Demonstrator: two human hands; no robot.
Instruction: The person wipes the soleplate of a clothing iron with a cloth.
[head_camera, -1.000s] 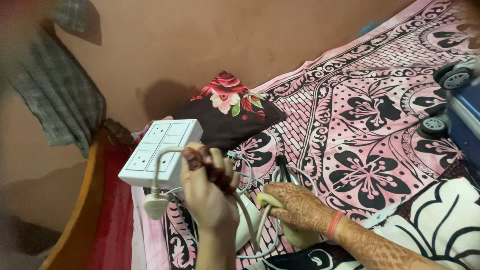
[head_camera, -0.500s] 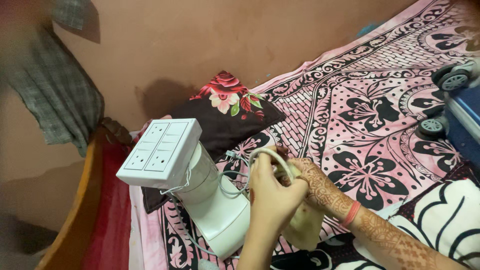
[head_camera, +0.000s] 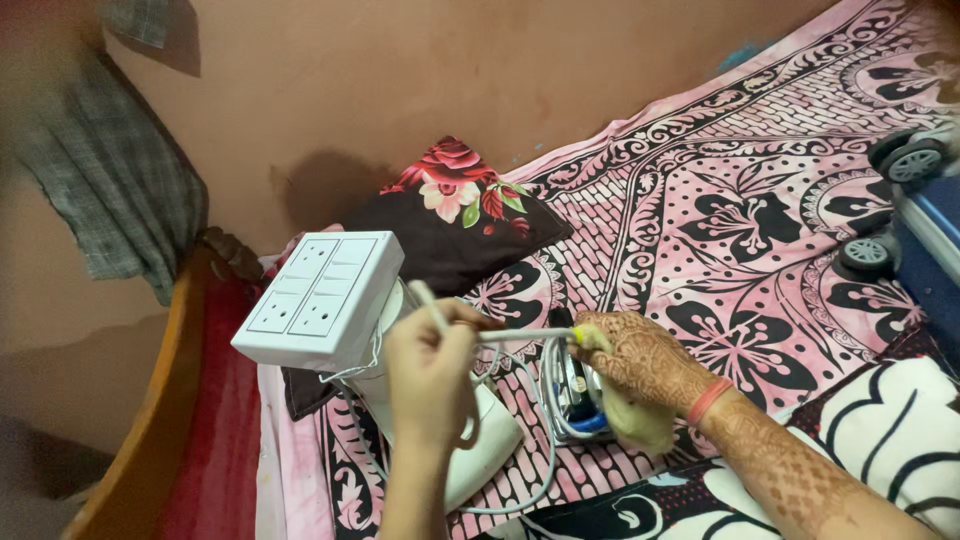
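Note:
My left hand (head_camera: 430, 375) is closed around a white cable (head_camera: 520, 335) and holds it stretched level. My right hand (head_camera: 640, 365), patterned with henna, pinches a pale yellow cloth (head_camera: 630, 415) around the same cable at its right end. Just left of my left hand a white socket box (head_camera: 322, 300) with several sockets rests on a white appliance (head_camera: 470, 440). Loops of white cable (head_camera: 505, 500) hang below. Under my right hand lies a dark gadget (head_camera: 570, 390) ringed by cable.
A pink and black patterned bedsheet (head_camera: 740, 230) covers the bed. A dark floral pillow (head_camera: 450, 225) lies by the brown wall. A blue wheeled suitcase (head_camera: 925, 230) sits at the right edge. The orange wooden bed frame (head_camera: 165, 400) and a grey checked cloth (head_camera: 105, 190) are left.
My hands have drawn apart and lowered. The cable, bunched in a loop between them before, is now pulled straight. The dark gadget has come back into sight.

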